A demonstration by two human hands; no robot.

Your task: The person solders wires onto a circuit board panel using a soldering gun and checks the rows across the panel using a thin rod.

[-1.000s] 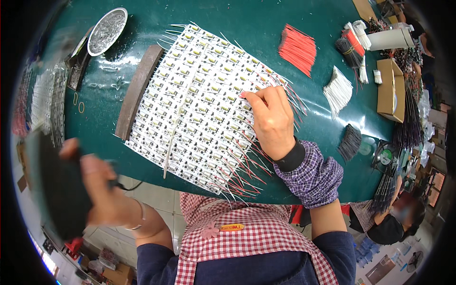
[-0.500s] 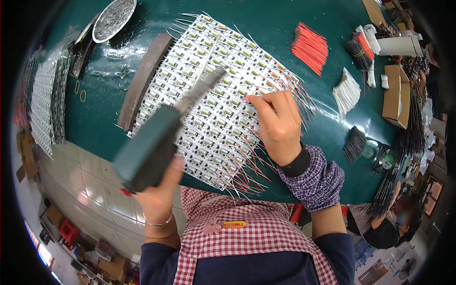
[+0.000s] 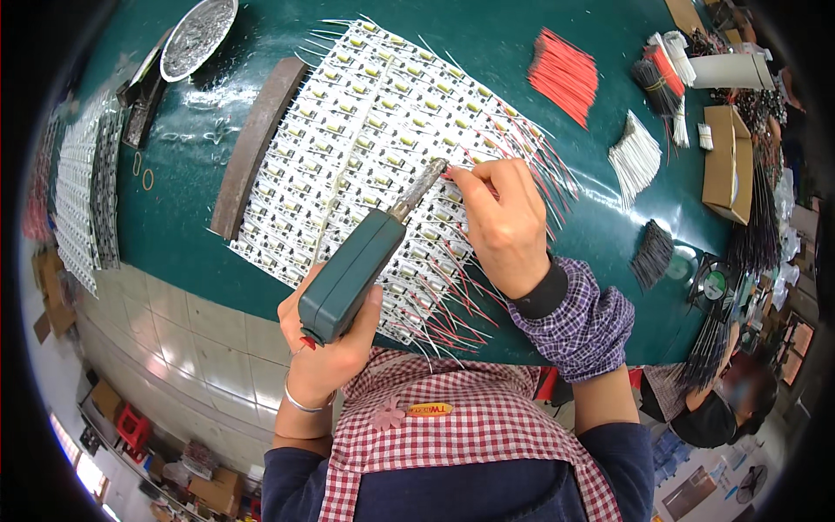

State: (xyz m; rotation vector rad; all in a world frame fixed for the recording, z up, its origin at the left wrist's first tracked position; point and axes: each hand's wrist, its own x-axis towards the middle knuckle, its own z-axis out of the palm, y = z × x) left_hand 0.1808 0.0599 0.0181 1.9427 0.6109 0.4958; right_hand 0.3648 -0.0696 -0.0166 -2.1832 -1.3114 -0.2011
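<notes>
My left hand point(image 3: 335, 348) grips a dark green soldering gun point(image 3: 355, 274) by its underside. The gun's metal tip point(image 3: 426, 183) reaches up and right to a spot just beside my right fingertips. My right hand point(image 3: 506, 217) is closed in a pinch over the board panel, with a bit of red wire showing at the fingertips; most of that wire is hidden in the hand. Beneath both hands lies the large white panel of small circuit boards point(image 3: 383, 113), each with a yellowish component. Red and white wires point(image 3: 448, 304) stick out along its right and lower edges.
A dark bar point(image 3: 252, 157) lies along the panel's left edge. A shallow metal dish point(image 3: 198, 39) stands at the far left. Red wires point(image 3: 564, 76), white wires point(image 3: 633, 159) and black wires point(image 3: 651, 254) lie in piles at right, near a cardboard box point(image 3: 729, 165). Another person sits at lower right.
My left hand has brought the soldering gun right, so its tip now meets the area by my right fingertips. The right hand has barely moved, still pinching.
</notes>
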